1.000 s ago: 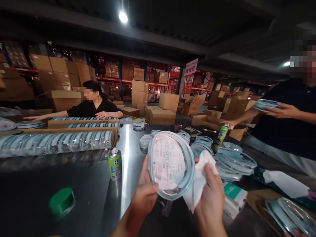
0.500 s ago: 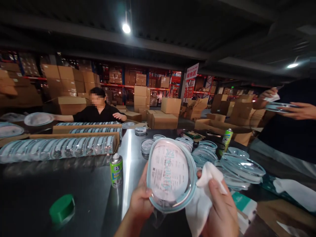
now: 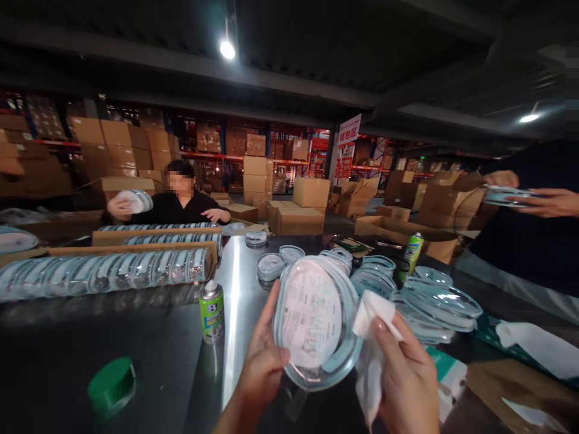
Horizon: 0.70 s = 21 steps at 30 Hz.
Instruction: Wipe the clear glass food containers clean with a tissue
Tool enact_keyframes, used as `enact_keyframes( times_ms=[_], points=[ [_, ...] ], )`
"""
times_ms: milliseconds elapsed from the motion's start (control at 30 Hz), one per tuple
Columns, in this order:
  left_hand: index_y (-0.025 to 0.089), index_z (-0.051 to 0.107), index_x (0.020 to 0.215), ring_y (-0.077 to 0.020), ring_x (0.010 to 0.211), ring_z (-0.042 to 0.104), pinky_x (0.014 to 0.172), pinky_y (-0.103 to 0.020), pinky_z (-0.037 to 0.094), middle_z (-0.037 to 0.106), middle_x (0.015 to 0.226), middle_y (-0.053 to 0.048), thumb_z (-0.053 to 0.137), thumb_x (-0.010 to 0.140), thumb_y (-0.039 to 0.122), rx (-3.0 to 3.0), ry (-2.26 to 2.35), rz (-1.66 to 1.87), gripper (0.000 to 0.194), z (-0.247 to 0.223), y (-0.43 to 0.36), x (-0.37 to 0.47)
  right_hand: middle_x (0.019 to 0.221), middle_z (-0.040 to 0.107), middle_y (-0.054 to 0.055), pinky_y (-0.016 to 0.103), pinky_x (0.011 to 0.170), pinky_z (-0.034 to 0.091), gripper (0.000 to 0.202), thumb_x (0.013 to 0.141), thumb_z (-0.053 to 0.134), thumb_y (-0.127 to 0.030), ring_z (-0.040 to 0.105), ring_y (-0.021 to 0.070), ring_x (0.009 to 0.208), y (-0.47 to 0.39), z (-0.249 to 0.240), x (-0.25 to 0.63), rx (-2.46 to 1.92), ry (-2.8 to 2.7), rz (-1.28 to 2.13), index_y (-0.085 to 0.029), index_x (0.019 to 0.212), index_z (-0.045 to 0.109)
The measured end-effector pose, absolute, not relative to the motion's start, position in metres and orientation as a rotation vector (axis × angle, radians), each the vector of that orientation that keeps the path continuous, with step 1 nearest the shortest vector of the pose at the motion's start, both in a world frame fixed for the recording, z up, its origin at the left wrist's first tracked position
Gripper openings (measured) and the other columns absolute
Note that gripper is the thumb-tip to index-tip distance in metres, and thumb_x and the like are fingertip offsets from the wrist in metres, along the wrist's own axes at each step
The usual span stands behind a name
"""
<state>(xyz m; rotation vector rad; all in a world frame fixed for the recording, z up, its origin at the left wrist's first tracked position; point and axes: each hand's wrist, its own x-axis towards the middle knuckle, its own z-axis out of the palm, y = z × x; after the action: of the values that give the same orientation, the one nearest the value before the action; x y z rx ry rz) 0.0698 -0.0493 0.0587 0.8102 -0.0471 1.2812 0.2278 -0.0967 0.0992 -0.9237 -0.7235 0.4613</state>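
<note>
Evidently the left hand (image 3: 265, 364) has its grip closed on the oval piece (image 3: 312, 322), thumb over the lower left rim and fingers behind that edge. The piece is raised above the counter (image 3: 158, 367) and tilted so that its labelled face points back toward the person; holding it by the rim seems meant to leave most of that face uncovered. The right hand (image 3: 407, 377) has its grip pinched on a white wipe (image 3: 373, 313), bunched between thumb and fingers and hanging loose below. The wipe is by the right rim, opposite the left hand, probably because no fingers cover that side; whether it touches the rim cannot be told. A spray can (image 3: 211, 316) stands upright to the left, presumably placed to be handy, with a round green item (image 3: 111, 383) nearer the person. Stacked pieces (image 3: 438, 304) rest beyond the right hand, apparently grouped within reach.
</note>
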Motion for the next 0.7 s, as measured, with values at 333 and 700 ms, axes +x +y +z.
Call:
enact_keyframes(
  times_ms=[333, 700],
  points=[
    [0.025, 0.051, 0.137, -0.0377, 0.136, 0.038, 0.11, -0.048, 0.034, 0.059, 0.136, -0.007, 0.068, 0.053, 0.015, 0.764, -0.039, 1.237, 0.086, 0.057, -0.047, 0.069, 0.095, 0.053, 0.009, 0.038, 0.07, 0.036, 0.027, 0.081, 0.043, -0.005, 0.045, 0.0246, 0.086, -0.086, 0.155, 0.236, -1.161, -1.881, -0.798, -0.015, 0.1, 0.059],
    [0.023, 0.057, 0.131, -0.036, 0.124, 0.053, 0.099, -0.045, 0.046, 0.065, 0.126, -0.007, 0.063, 0.053, 0.011, 0.725, 0.042, 1.2, 0.08, 0.067, -0.046, 0.062, 0.092, 0.058, 0.004, 0.037, 0.072, 0.031, 0.022, 0.081, 0.046, -0.003, 0.045, 0.0218, 0.081, -0.098, 0.135, 0.199, -1.061, -2.205, -0.681, -0.019, 0.092, 0.058]
  ],
)
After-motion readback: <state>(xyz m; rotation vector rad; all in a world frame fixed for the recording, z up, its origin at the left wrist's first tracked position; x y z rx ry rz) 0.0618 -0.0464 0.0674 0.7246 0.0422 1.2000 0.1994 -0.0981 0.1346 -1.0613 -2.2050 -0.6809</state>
